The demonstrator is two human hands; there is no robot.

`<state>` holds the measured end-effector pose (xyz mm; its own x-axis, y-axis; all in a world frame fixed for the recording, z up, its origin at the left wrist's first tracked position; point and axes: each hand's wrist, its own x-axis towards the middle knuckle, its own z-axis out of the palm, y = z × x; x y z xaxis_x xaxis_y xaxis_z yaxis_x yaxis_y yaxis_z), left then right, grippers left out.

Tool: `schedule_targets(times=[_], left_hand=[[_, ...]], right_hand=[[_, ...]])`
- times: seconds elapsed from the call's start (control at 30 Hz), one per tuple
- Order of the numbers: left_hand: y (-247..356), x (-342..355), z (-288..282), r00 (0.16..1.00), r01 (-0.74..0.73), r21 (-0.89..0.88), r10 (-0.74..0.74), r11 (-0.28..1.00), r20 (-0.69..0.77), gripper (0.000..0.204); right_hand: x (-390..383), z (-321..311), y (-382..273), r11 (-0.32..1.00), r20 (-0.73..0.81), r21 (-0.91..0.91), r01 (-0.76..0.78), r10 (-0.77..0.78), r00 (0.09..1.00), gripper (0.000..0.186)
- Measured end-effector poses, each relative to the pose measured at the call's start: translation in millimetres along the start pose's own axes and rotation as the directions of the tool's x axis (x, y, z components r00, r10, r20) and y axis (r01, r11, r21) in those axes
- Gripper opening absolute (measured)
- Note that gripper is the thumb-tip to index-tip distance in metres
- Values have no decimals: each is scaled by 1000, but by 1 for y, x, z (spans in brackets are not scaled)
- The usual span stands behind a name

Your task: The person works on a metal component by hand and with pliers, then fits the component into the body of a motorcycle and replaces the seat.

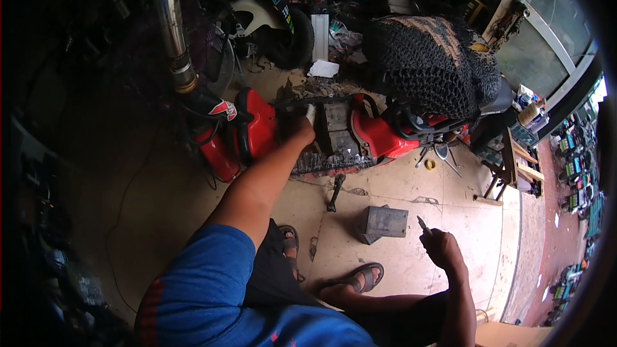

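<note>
A red scooter (257, 125) stands across the middle with its floor compartment (321, 166) open. Grey battery blocks (337, 117) sit inside it. My left hand (299, 132) reaches into the compartment's left end, beside a short pale object (311, 114). Its fingers are mostly hidden, so whether it grips anything is unclear. My right hand (443, 249) is closed around a small pointed hand tool (421, 223), held above the floor to the right. Left of that hand, two grey blocks that look like batteries (387, 222) lie stacked on the floor.
A black kickstand (334, 194) juts from the scooter's near side. Dark netted padding (424, 58) covers its seat. A metal pipe (168, 13) rises at upper left. Behind stands another two-wheeler (283, 32). Yellow tape (430, 164) and a wooden stand (514, 164) are to the right.
</note>
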<state>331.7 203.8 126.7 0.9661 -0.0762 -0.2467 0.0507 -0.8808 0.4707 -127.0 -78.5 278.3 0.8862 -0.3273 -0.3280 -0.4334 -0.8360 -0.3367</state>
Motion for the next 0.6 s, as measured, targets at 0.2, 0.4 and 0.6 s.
schedule_targets(times=[0.2,0.4,0.6], left_hand=[[33,-51,-62,967,-249,182,254,951,0,55],[28,-52,-45,912,-403,171,380,899,153,92],[-37,28,48,948,-318,520,256,793,189,50]], right_hand=[[5,11,18,996,-10,-46,75,-75,997,36],[12,15,16,995,-2,-64,75,-75,997,37],[10,20,30,989,42,-79,128,-125,991,37]])
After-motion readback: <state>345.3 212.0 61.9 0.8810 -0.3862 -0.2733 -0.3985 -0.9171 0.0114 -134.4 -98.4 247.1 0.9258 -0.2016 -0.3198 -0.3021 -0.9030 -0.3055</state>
